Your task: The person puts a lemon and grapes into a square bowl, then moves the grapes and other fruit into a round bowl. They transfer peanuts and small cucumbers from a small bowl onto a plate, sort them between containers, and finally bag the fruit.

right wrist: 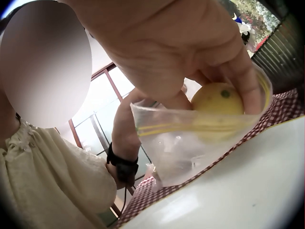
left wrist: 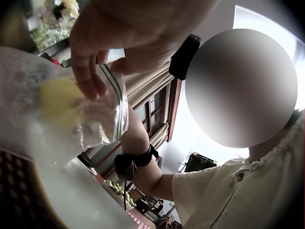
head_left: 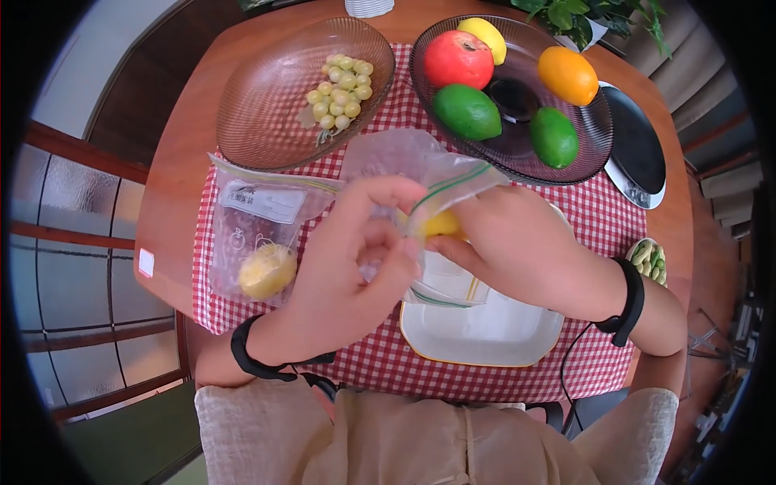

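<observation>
My left hand (head_left: 343, 271) pinches the edge of a clear zip bag (right wrist: 174, 155) near its green seal strip, fingers curled. Reaching into the bag's open mouth, my right hand (head_left: 529, 250) grips a yellow lemon (right wrist: 217, 101) with a dark green spot on its end. In the head view the lemon is partly hidden by the hands and the plastic. The bag is over a white rectangular dish (head_left: 485, 339) with a yellow rim. To the left lies another zip bag (head_left: 226, 263) with a white label, a yellow fruit (head_left: 267, 271) inside it.
Behind the hands, a brownish ribbed bowl (head_left: 250, 81) holds green grapes (head_left: 343, 90). A dark ribbed bowl (head_left: 594, 149) holds several red, yellow, orange and green fruits. A black oval plate (head_left: 634, 137) and a small bowl of green pieces (head_left: 648, 260) stand at the right, and a cable (head_left: 563, 372) hangs nearby.
</observation>
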Available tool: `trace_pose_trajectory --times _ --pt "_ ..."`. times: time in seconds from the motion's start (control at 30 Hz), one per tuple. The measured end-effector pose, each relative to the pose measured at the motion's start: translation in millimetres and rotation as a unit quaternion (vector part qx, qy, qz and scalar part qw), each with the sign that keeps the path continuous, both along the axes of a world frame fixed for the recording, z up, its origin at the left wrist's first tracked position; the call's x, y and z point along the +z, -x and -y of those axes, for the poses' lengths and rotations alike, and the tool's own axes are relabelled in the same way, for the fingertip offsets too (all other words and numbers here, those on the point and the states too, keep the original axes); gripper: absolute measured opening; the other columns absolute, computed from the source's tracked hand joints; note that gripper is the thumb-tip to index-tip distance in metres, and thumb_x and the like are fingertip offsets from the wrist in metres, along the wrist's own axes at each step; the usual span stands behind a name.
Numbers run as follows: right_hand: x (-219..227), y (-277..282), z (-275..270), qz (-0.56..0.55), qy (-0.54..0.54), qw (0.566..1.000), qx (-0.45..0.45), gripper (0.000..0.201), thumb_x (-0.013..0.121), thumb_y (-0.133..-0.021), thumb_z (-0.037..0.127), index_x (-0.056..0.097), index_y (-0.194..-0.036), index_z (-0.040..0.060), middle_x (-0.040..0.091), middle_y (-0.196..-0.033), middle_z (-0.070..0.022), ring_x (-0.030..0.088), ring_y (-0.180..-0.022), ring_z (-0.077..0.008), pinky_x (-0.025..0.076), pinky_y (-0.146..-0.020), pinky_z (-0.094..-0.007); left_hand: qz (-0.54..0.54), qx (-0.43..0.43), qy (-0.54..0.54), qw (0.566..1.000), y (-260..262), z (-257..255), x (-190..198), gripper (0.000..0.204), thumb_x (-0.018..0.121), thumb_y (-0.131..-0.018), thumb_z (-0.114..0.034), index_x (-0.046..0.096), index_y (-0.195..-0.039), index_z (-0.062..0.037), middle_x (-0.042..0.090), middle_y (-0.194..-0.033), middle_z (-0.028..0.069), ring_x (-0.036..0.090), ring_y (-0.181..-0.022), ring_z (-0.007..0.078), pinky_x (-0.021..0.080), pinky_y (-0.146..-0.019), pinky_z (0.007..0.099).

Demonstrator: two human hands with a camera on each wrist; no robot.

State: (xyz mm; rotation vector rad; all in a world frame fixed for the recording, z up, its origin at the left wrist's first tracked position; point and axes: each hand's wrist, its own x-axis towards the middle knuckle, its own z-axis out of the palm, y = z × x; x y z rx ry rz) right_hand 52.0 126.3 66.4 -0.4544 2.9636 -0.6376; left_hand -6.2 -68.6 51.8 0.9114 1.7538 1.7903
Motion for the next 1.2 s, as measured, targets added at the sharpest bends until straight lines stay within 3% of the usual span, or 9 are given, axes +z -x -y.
trace_pose_trajectory --times 0.2,0.27,0.3,0.4,0.47,0.7,0.9,1.13,1.2 --pt "2.1 10.4 4.9 0.079 0.048 0.992 -0.082 0.045 0.064 -0.085 0.015 0.048 -0.126 0.0036 0.06 -0.11 -0.02 0.06 -0.096 -0.0408 0.051 -0.081 -0.0444 -0.084 -0.054 0.063 0.993 15.5 17.2 -4.4 0.033 0.044 -0.095 -0.001 0.041 -0.128 0.001 0.056 -0.118 0.0109 0.057 -0.088 0.0096 0.047 -0.074 0.0243" --pt "-3.8 7.4 -1.5 0.021 0.075 0.995 -0.057 0.053 0.063 -0.086 0.015 0.043 -0.133 0.0036 0.056 -0.121 -0.0198 0.057 -0.106 -0.0398 0.047 -0.089 -0.0434 -0.088 0.141 0.095 0.982 32.5 18.7 -12.1 0.03 0.047 -0.097 -0.004 0.049 -0.127 -0.0019 0.059 -0.115 0.0088 0.06 -0.088 0.009 0.048 -0.075 0.0229" --pt "-6.2 5.9 -5.7 -0.039 0.099 0.994 -0.035 0.06 0.063 -0.087 0.016 0.038 -0.14 0.0036 0.051 -0.131 -0.0196 0.053 -0.115 -0.0389 0.044 -0.096 -0.0425 -0.089 0.143 0.096 0.981 42.0 22.8 -19.4 0.03 0.047 -0.097 -0.004 0.049 -0.127 -0.0019 0.059 -0.115 0.0088 0.06 -0.088 0.009 0.048 -0.075 0.0229" --pt "8.8 4.6 -12.6 0.009 0.146 0.989 -0.006 0.069 0.062 -0.088 0.016 0.028 -0.146 0.0028 0.037 -0.147 -0.0171 0.042 -0.131 -0.0338 0.034 -0.107 -0.0395 -0.124 0.174 0.125 0.969 59.3 34.7 -41.3 0.031 0.043 -0.099 -0.006 0.047 -0.129 -0.0009 0.054 -0.126 0.0119 0.055 -0.103 0.0119 0.045 -0.087 0.0258" --pt "8.4 3.7 -17.9 -0.023 0.165 0.986 0.006 0.069 0.062 -0.088 0.016 0.028 -0.146 0.0024 0.036 -0.148 -0.0167 0.04 -0.133 -0.0321 0.033 -0.108 -0.0388 -0.026 0.122 0.161 0.979 60.0 39.7 -49.1 0.037 0.04 -0.101 -0.01 0.041 -0.137 -0.0021 0.048 -0.131 0.0097 0.043 -0.124 0.0162 0.034 -0.105 0.0289" --pt "10.4 5.3 -20.3 -0.03 0.197 0.98 0.016 0.071 0.063 -0.087 0.013 0.027 -0.147 0.0019 0.033 -0.15 -0.018 0.036 -0.137 -0.0305 0.028 -0.111 -0.0383 0.242 0.102 0.122 0.957 67.7 25.4 -35.7 0.036 0.054 -0.097 -0.018 0.048 -0.129 -0.0015 0.057 -0.114 0.0057 0.058 -0.099 0.0119 0.051 -0.084 0.028" --pt "7.4 5.2 -22.5 0.008 0.183 0.983 -0.003 0.072 0.063 -0.086 0.012 0.026 -0.148 0.004 0.034 -0.149 -0.0192 0.037 -0.136 -0.0327 0.028 -0.111 -0.0379 0.279 0.121 0.084 0.949 74.1 29.5 -51.0 0.026 0.062 -0.092 -0.014 0.054 -0.112 -0.0006 0.062 -0.096 0.0088 0.066 -0.081 0.0188 0.058 -0.073 0.0318" --pt "6.2 7.7 -19.3 0.011 0.166 0.986 -0.004 0.075 0.066 -0.084 0.013 0.026 -0.147 0.0043 0.038 -0.146 -0.0189 0.046 -0.127 -0.0325 0.035 -0.106 -0.0387 0.294 0.104 0.071 0.948 64.2 31.6 -46.9 0.027 0.055 -0.097 -0.016 0.055 -0.12 -0.0023 0.065 -0.105 0.0121 0.068 -0.082 0.0189 0.059 -0.072 0.0314" --pt "11.7 10.4 -17.2 0.106 0.179 0.978 -0.028 0.074 0.069 -0.083 0.016 0.03 -0.146 0.0039 0.043 -0.142 -0.018 0.05 -0.121 -0.0313 0.039 -0.102 -0.0384 0.281 0.091 0.078 0.952 62.2 32.2 -48.4 0.03 0.049 -0.099 -0.014 0.052 -0.126 -0.0011 0.064 -0.111 0.0144 0.068 -0.086 0.0211 0.059 -0.074 0.033"
